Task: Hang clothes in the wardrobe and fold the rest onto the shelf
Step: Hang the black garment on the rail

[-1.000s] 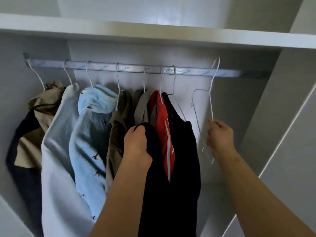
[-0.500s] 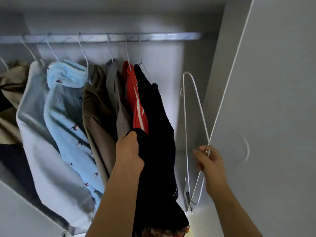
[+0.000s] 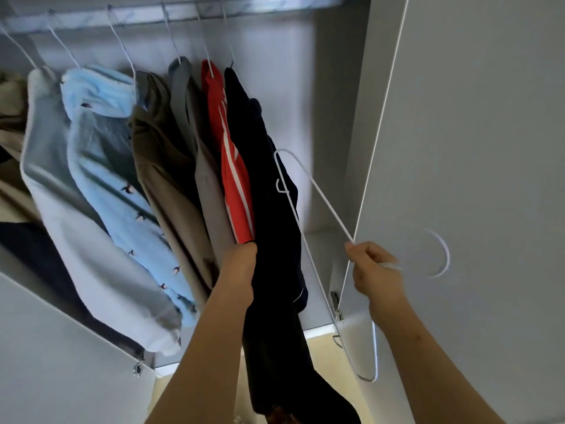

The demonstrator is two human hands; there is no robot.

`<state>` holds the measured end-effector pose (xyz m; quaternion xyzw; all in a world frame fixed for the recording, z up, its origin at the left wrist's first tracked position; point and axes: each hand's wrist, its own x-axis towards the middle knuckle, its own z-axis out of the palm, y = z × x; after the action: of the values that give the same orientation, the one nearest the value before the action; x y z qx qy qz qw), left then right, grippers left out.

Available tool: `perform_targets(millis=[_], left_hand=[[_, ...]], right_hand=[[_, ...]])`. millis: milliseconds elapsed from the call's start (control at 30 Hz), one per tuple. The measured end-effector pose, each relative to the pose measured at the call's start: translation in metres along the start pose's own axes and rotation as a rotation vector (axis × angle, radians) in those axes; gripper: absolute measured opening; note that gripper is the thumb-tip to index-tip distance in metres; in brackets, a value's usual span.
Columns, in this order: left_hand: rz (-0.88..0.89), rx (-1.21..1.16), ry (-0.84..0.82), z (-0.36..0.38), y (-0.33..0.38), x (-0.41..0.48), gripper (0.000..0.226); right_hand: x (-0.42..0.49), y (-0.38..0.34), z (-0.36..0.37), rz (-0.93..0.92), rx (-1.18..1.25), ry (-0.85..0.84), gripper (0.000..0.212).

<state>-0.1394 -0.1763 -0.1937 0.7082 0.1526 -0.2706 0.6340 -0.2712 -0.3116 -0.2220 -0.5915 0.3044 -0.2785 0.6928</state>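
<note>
My right hand grips an empty white wire hanger near its neck, off the rail and tilted, with its hook to the right of my fist. My left hand grips a dark navy garment that hangs down past my forearm. Several clothes hang on hangers from the metal rail above: a pale grey top, a light blue fleece, a brown piece, a grey one, a red one with white stripes and a dark navy one at the right end.
The open white wardrobe door stands close on the right, its hinges near my right wrist. Another door panel fills the lower left. The wardrobe's back wall shows to the right of the hung clothes.
My right hand lifted the empty hanger off the rail and brought it down and out toward the door. My view dropped lower. My left hand kept hold of the dark garment.
</note>
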Motion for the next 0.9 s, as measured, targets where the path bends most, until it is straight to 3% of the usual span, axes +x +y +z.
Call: perform_targets(millis=[133,233,333,600,667,767,900], left_hand=[[-0.100,-0.075,-0.023,0.008,-0.025,-0.003,0.037],[-0.164,-0.087,-0.080,0.021,-0.037,-0.015,0.029],[-0.141,-0.012,-0.125,0.027,-0.039,-0.023,0.014],[0.103,0.254,-0.203,0.023,-0.032,-0.039,0.030],[0.151,0.266,-0.198,0.018,-0.030,-0.039,0.023],[0.194,0.273,-0.191,0.011,-0.026,-0.042,0.016],[0.193,0.176,-0.216,0.011,-0.019,-0.049,0.013]], right_hand=[[-0.025,0.019,0.015,0.030,-0.138,-0.289,0.033],[-0.040,0.040,0.031,0.114,-0.381,-0.407,0.035],[-0.044,0.049,0.035,0.136,-0.406,-0.337,0.029],[-0.048,0.044,0.043,0.119,-0.445,-0.286,0.028],[-0.047,0.042,0.043,0.078,-0.472,-0.252,0.017],[-0.040,0.038,0.037,0.031,-0.491,-0.137,0.023],[-0.036,0.036,0.032,-0.053,-0.747,-0.032,0.023]])
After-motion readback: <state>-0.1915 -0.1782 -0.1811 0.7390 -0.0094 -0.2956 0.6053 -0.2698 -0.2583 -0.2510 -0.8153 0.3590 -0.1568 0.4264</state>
